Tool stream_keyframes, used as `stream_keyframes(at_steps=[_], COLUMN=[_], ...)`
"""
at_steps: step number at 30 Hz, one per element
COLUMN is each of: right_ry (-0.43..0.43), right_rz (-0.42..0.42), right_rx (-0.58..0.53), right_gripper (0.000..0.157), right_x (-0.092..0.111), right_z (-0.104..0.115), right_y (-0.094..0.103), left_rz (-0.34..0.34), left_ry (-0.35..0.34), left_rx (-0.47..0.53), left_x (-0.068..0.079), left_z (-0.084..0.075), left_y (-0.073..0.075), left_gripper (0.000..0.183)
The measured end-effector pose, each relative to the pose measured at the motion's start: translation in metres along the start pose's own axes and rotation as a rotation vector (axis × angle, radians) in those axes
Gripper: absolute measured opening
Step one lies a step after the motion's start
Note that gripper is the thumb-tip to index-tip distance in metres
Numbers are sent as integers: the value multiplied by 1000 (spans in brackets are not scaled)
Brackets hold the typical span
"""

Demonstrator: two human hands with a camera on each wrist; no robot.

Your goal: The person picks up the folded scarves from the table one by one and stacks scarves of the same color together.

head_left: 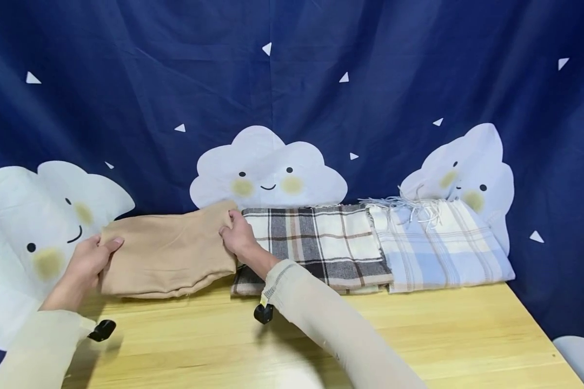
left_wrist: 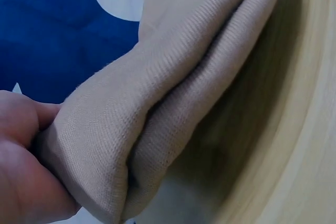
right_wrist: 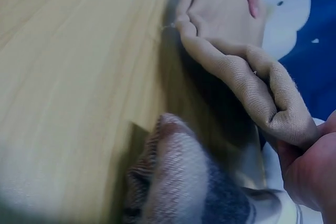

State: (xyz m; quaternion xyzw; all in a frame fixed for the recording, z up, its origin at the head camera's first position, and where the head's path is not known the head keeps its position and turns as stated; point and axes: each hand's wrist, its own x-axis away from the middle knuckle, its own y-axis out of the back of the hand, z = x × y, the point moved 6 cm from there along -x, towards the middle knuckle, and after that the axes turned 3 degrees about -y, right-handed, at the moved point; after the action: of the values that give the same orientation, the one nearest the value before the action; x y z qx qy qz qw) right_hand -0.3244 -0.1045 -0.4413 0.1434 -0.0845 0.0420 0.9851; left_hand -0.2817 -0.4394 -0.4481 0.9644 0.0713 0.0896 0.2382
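A folded tan cloth [head_left: 170, 251], soft and thick like a scarf, is held between both hands at the left part of the table. My left hand [head_left: 88, 259] grips its left edge, thumb on top and fingers beneath. At the right edge, my right hand [head_left: 238, 235] pinches the cloth near its upper corner. In the left wrist view the tan cloth [left_wrist: 121, 114] shows thick rounded folds, with a shadow on the wood beside it. The right wrist view has the cloth's layered front edge [right_wrist: 236, 77] stretching from one hand to the other.
Right of the tan cloth lies a folded brown, black and white plaid cloth [head_left: 316, 243], partly behind my right forearm. Beside it is a folded light-blue and white checked cloth [head_left: 443, 248] with fringe. The wooden table [head_left: 199, 346] meets a dark blue cloud-print curtain [head_left: 272, 97].
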Motion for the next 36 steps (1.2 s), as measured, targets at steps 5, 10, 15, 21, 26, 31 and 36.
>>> stream_keyframes(at_steps=[5,10,15,21,26,31,36], right_ry=[2,-7,-3,-3,-2,4,9], right_rz=[3,10,17,38,58,81,121], right_rx=[-22,-29,-36,-57,-92,-133,-193], right_gripper=[59,64,65,65,67,67,67], right_x=[-2,-2,-2,-1,1,3,7], right_z=[3,2,1,0,-2,-3,-5], right_y=[10,17,23,28,32,38,42], left_rz=[-19,-23,-26,-19,-20,-24,-35], left_ry=[-33,-31,-2,17,1,-16,-14], left_rx=[37,70,95,93,98,111,192], left_x=[2,2,4,7,9,11,12], left_z=[-8,-14,-18,-24,-29,-34,-36], left_y=[-1,-3,-7,-11,-13,-15,-17], left_gripper=[22,17,17,21,16,11,3])
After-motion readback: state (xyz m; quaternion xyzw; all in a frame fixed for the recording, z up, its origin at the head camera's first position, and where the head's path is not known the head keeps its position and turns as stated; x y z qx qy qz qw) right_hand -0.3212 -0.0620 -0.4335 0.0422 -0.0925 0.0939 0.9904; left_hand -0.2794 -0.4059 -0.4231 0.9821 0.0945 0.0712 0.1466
